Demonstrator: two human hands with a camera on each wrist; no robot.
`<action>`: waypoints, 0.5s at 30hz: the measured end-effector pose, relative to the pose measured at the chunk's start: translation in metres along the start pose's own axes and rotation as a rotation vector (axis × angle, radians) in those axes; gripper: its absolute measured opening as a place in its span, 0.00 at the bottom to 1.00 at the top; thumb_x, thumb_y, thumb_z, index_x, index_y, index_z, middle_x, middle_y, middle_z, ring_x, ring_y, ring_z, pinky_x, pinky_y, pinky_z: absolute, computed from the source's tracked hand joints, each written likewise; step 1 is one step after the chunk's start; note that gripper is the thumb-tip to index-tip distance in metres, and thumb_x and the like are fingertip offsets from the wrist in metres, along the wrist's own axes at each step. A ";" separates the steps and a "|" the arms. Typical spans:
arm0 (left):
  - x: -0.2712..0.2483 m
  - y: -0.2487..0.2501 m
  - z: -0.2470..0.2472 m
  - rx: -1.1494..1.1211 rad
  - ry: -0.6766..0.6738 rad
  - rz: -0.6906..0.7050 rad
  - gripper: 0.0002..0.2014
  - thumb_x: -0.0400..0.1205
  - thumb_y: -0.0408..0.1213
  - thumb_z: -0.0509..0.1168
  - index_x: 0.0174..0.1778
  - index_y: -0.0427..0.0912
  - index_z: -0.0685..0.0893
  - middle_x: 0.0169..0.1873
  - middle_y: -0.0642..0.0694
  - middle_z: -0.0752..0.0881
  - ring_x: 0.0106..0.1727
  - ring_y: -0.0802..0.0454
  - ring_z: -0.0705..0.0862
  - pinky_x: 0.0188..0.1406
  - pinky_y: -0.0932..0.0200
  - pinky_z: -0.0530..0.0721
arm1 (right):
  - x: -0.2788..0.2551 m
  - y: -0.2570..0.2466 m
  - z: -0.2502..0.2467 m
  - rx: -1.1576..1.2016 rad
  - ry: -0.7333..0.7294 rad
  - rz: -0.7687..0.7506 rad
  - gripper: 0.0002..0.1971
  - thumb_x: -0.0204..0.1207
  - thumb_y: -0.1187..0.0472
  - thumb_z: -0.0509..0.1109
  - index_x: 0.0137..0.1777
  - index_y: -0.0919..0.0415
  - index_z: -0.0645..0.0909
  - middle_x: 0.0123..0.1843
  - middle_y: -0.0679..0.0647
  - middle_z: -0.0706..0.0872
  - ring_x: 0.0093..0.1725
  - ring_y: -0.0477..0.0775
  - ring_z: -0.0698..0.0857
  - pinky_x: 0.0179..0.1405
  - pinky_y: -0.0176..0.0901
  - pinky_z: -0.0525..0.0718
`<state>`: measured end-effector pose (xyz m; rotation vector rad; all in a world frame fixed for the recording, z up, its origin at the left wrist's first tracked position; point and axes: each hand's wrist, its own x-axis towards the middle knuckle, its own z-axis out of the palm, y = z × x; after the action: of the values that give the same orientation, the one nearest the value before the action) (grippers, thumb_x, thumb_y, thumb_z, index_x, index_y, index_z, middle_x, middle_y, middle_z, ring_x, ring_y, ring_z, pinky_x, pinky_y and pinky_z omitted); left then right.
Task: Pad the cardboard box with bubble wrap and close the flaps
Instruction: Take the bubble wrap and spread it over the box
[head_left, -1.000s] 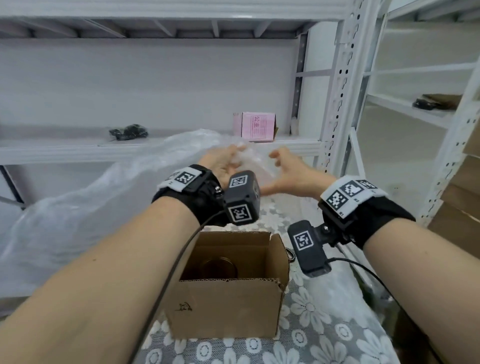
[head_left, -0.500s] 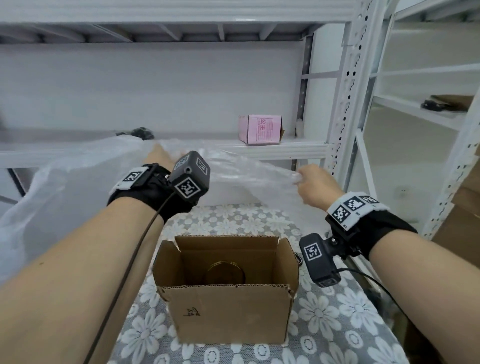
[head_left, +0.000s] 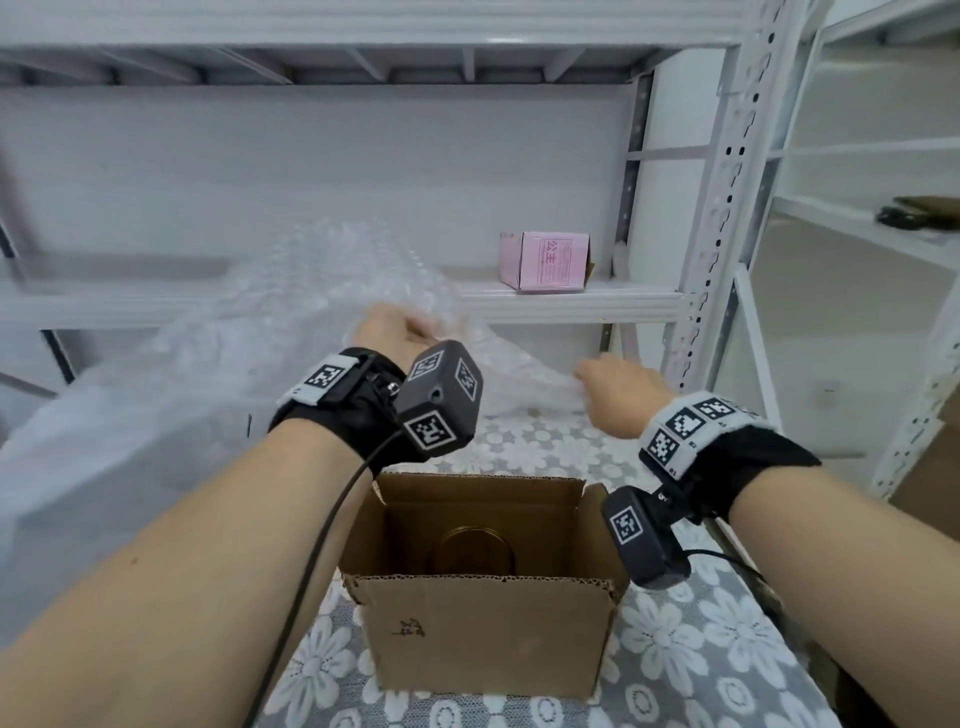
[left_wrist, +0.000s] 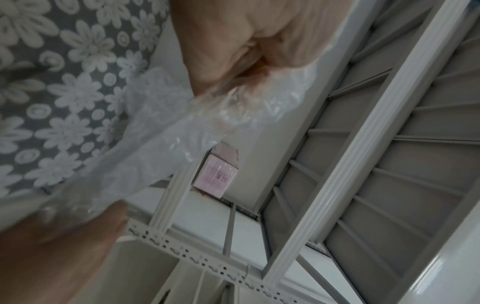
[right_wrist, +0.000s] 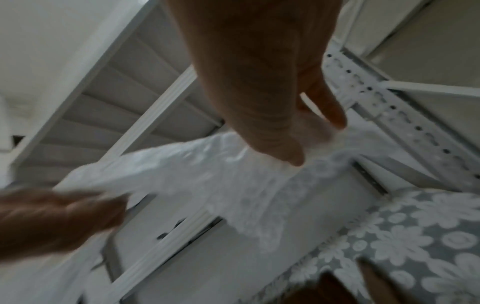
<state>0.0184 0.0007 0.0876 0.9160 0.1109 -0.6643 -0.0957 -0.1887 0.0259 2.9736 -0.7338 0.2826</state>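
Note:
An open brown cardboard box (head_left: 485, 639) stands on the flowered tablecloth, flaps up, with a round brownish tin (head_left: 475, 553) inside. Above and behind it hangs a large clear sheet of bubble wrap (head_left: 291, 332), trailing off to the left. My left hand (head_left: 397, 332) grips the wrap near its middle; its fingers are bunched round the plastic (left_wrist: 233, 96) in the left wrist view. My right hand (head_left: 605, 382) pinches the sheet's right edge (right_wrist: 306, 144) between thumb and fingers. Both hands are above the box's far side.
White metal shelving (head_left: 571, 301) stands behind the table, with a pink carton (head_left: 545, 260) on its shelf. An upright post (head_left: 727, 208) rises on the right, beside a second rack (head_left: 857, 223) holding dark items. The grey flowered cloth (head_left: 701, 649) covers the table.
The left hand has swung back to the right and the two hands have come closer together. The wrap has bunched up higher behind the box.

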 end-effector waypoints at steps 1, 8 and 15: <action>0.000 -0.003 -0.001 0.085 -0.080 0.052 0.14 0.84 0.26 0.54 0.30 0.37 0.69 0.33 0.43 0.74 0.33 0.51 0.76 0.50 0.57 0.83 | 0.001 0.005 0.000 0.027 -0.097 0.025 0.14 0.79 0.70 0.56 0.61 0.62 0.77 0.56 0.58 0.83 0.50 0.59 0.83 0.42 0.45 0.78; 0.007 0.001 -0.009 0.033 -0.358 0.088 0.24 0.74 0.53 0.69 0.48 0.32 0.87 0.43 0.35 0.89 0.43 0.40 0.88 0.50 0.42 0.86 | 0.008 0.017 -0.011 0.810 -0.526 0.152 0.29 0.81 0.64 0.65 0.81 0.55 0.61 0.75 0.58 0.72 0.57 0.60 0.86 0.58 0.59 0.86; 0.012 0.007 -0.003 0.187 -0.287 0.108 0.08 0.82 0.41 0.65 0.44 0.41 0.83 0.38 0.40 0.88 0.31 0.44 0.88 0.24 0.48 0.88 | -0.002 -0.006 -0.038 0.870 -0.785 -0.094 0.12 0.78 0.67 0.67 0.59 0.68 0.83 0.50 0.55 0.91 0.44 0.49 0.90 0.44 0.33 0.85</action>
<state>0.0327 0.0002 0.0856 0.9886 -0.2589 -0.7065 -0.1006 -0.1780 0.0622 3.9490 -0.5960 -0.8474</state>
